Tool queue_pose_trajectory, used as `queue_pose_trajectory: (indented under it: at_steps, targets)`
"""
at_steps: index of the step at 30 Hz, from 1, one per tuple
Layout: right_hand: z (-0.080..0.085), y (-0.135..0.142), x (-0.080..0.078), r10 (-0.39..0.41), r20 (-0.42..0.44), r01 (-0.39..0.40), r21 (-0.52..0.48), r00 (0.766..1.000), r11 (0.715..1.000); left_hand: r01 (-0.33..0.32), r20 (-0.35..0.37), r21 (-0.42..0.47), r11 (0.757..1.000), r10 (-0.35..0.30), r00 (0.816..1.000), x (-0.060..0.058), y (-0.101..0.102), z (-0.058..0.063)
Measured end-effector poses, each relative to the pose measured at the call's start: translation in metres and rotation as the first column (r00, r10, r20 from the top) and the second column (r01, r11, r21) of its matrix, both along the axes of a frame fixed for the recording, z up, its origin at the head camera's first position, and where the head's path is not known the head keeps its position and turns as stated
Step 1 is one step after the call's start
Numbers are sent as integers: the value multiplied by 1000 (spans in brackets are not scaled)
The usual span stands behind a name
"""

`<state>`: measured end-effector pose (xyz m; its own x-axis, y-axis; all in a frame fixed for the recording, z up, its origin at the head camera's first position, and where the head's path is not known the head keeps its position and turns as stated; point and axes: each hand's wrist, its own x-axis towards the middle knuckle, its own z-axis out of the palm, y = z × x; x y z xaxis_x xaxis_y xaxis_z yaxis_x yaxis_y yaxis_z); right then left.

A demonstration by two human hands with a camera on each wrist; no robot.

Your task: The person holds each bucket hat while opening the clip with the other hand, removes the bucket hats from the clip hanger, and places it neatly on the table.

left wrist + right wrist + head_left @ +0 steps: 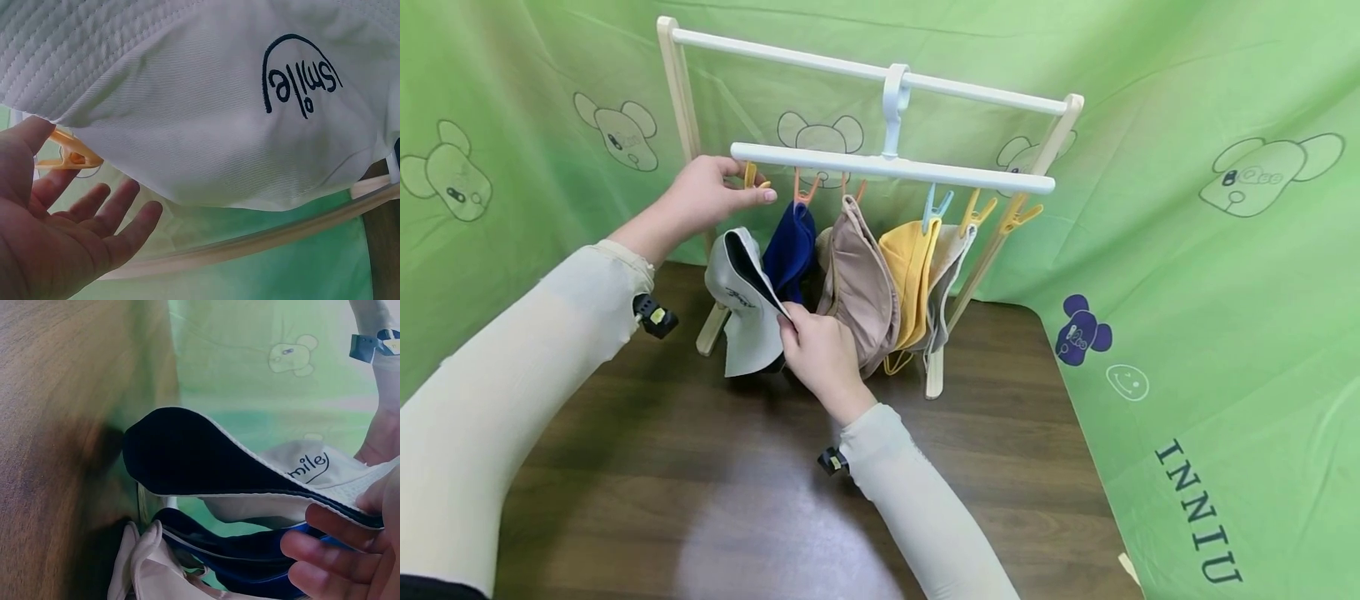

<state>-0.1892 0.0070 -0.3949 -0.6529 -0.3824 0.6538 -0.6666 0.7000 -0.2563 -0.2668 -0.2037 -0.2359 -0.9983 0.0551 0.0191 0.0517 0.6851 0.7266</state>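
Observation:
A white bucket hat (752, 337) with a dark lining and "smile" lettering is at the left end of the row. My right hand (826, 354) pinches its brim between thumb and fingers. Higher up, my left hand (707, 193) holds a yellow clothes peg (750, 175) at the left end of the white hanger (820, 160), thumb in front and fingers behind. In the left wrist view the hat's upper edge overlaps this peg (74, 159), and the other fingers are spread loosely. A dark blue hat (792, 246) hangs beside the white one from an orange peg (806, 190).
Farther right hang a beige hat (861, 283), a yellow hat (906, 258) and a grey-white hat (942, 283). One more yellow peg (1018, 215) is at the hanger's right end. A wooden rack (677, 92) with a white rail (790, 57) carries the hanger. Green cloth (1187, 292) surrounds the brown floor (1000, 467).

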Motion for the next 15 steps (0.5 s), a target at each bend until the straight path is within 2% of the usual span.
queue_pose_trajectory:
  at_steps: [8,12,15]
  targets:
    - [1,0,-2,5,-20,-5,-14,1000,1000,21,-32,38,999,-19,999,2,-2,-4]
    - [1,0,-2,15,-14,-16,-24,1000,1000,20,-66,50,999,-17,998,7,-12,-7]
    - [1,-1,-1,19,-10,-19,-29,1000,999,-5,-85,59,998,10,996,12,-22,-10]
